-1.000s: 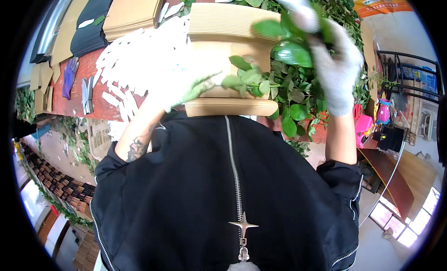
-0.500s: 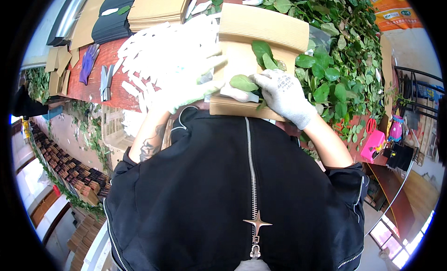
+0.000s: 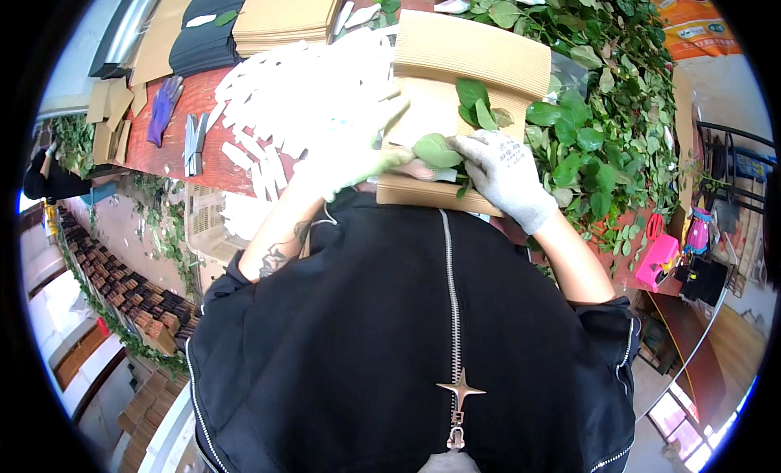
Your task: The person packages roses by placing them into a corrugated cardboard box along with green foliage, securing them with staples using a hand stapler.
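Both my hands wear pale knitted gloves. My right hand (image 3: 504, 168) has its fingers closed at the base of a green leaf (image 3: 437, 151), on what looks like a leafy stem. Beneath that leaf lies a pinkish flower bud in a white net sleeve (image 3: 419, 170), partly hidden. Left of the bud, my left hand (image 3: 354, 148) is open, fingers and thumb apart, its thumb tip at the leaf and bud. Under both hands rests a folded sheet of corrugated cardboard (image 3: 472, 54). More leaves (image 3: 474, 99) lie on it beyond my right hand.
White sleeves (image 3: 281, 87) are heaped at the left, near a grey clip (image 3: 194, 145) and a purple glove (image 3: 165, 111). Behind stand stacks of brown cardboard (image 3: 289, 17) and black sheets (image 3: 210, 34). Leafy stems (image 3: 618, 91) cover the right side, by a pink holder (image 3: 657, 261).
The whole view has shifted slightly. My left thumb has come closer to the bud and leaf. The leaf has turned broader side up, while my right hand stays at its base.
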